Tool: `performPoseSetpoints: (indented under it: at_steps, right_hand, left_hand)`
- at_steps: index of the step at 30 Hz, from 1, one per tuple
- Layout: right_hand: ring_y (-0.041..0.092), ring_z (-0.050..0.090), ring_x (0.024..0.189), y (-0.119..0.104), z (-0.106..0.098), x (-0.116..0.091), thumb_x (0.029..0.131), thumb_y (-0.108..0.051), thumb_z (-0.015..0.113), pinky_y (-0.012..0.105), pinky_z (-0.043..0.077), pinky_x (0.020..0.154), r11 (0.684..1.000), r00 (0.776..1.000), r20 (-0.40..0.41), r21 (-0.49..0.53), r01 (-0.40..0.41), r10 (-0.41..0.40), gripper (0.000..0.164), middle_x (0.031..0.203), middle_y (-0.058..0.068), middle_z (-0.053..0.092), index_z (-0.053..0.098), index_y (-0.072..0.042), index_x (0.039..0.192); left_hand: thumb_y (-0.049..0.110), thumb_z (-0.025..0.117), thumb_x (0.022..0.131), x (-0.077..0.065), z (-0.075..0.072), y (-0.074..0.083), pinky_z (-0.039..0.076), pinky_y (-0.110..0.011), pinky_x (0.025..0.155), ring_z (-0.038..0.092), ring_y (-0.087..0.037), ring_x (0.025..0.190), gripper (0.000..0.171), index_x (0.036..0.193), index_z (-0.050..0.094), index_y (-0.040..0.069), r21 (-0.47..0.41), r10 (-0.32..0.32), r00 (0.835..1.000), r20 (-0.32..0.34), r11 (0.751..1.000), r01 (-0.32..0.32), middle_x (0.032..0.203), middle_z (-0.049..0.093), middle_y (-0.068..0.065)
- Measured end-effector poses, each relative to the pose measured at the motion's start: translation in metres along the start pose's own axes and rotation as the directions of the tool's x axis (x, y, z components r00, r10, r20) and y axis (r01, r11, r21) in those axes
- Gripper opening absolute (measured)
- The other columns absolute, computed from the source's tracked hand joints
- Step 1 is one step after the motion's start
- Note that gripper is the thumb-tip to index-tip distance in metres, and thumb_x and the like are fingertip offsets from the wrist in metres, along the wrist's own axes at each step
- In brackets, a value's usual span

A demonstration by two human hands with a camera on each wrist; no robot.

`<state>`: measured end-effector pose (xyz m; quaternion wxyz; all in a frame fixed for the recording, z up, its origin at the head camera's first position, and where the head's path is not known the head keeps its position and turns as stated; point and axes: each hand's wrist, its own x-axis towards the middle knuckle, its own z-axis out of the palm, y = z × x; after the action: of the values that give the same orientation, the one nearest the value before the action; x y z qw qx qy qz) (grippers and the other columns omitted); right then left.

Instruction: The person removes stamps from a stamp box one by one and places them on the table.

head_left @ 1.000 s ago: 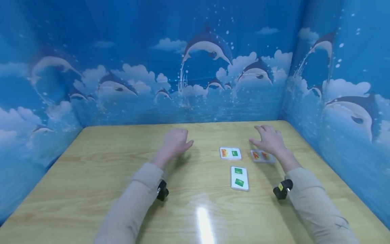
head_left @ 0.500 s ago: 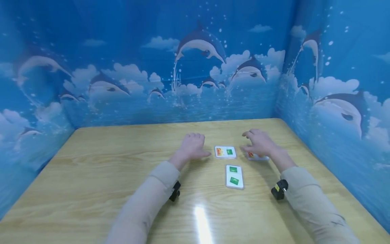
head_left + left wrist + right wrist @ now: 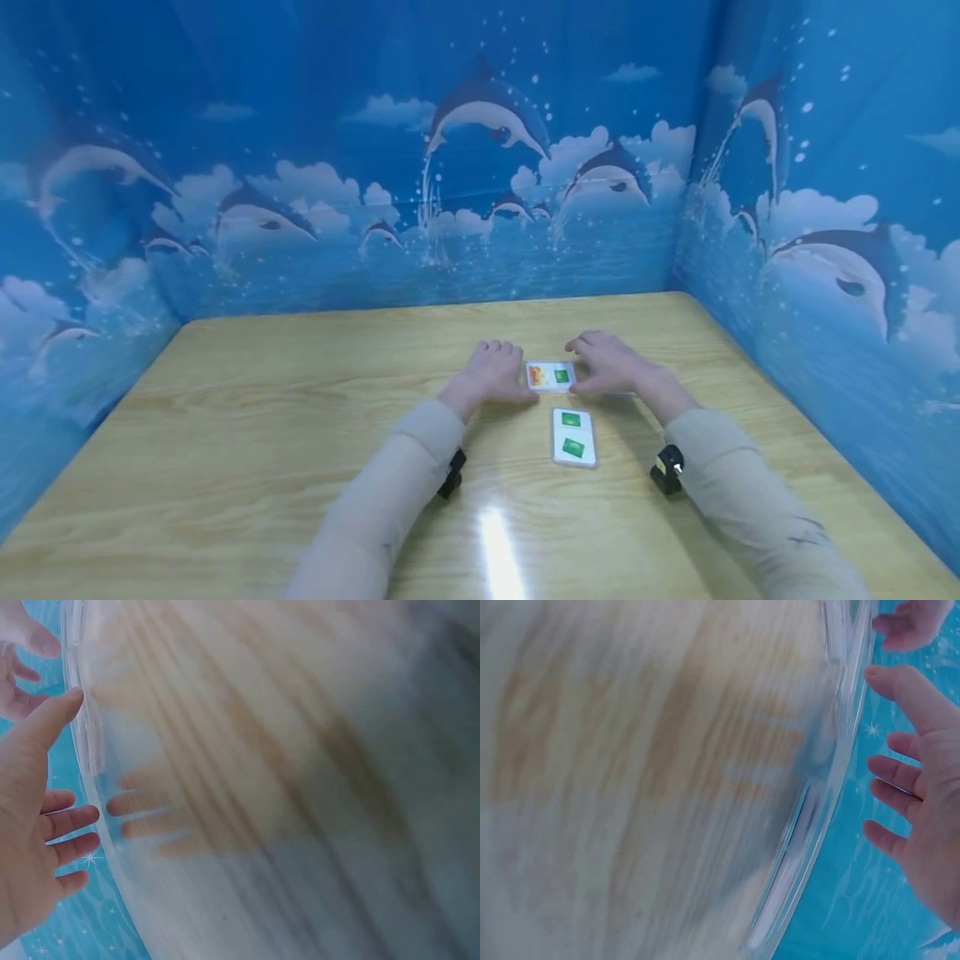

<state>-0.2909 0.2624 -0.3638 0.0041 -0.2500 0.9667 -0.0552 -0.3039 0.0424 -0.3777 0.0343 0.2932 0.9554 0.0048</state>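
A card (image 3: pixel 550 377) with an orange picture and a green one lies crosswise between the two hands. At its left end is my left hand (image 3: pixel 495 372), thumb apart from the fingers; whether it touches the card I cannot tell. My right hand (image 3: pixel 609 367) hovers at the card's right end, covering most of a further card (image 3: pixel 621 393). Nearer to me lies a lengthwise card (image 3: pixel 573 437) with two green pictures, apart from both hands. In the wrist views the fingers of the left hand (image 3: pixel 30 825) and right hand (image 3: pixel 934 780) are spread and hold nothing.
The wooden table (image 3: pixel 262 433) reaches back to a blue dolphin curtain (image 3: pixel 337 208), which also hangs along both sides. A glare streak (image 3: pixel 501 554) shows on the tabletop near the front. Each wrist wears a small black camera (image 3: pixel 667 469).
My left hand has moved right to the orange-and-green card. The right hand has shifted left toward the same card. The cards keep their layout; the head view has turned slightly.
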Motion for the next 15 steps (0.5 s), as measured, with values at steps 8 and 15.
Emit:
performPoseSetpoints:
  at_steps: [8,15]
  right_hand:
    - [0.026,0.048,0.106,-0.011,0.004,0.008,0.069,-0.033,0.071,0.045,0.04,0.092,1.0,0.997,0.079,-0.02,-0.012,0.014,0.072,0.121,0.013,0.05,0.048,-0.002,0.13]
    - [0.03,0.044,0.114,-0.015,0.007,0.015,0.071,-0.033,0.069,0.048,0.036,0.096,0.999,0.993,0.117,-0.04,-0.01,0.015,0.072,0.127,0.015,0.047,0.045,-0.001,0.132]
  left_hand:
    - [0.065,0.053,0.078,0.006,0.006,0.003,0.029,-0.043,0.102,0.044,-0.025,0.114,0.077,0.127,0.049,0.006,0.05,0.039,0.999,0.0,0.998,-0.039,0.123,0.051,-0.01]
    - [0.066,0.049,0.081,0.009,0.007,0.004,0.027,-0.042,0.103,0.042,-0.024,0.117,0.076,0.129,0.048,0.007,0.085,0.051,0.998,0.022,0.995,-0.052,0.127,0.048,-0.01]
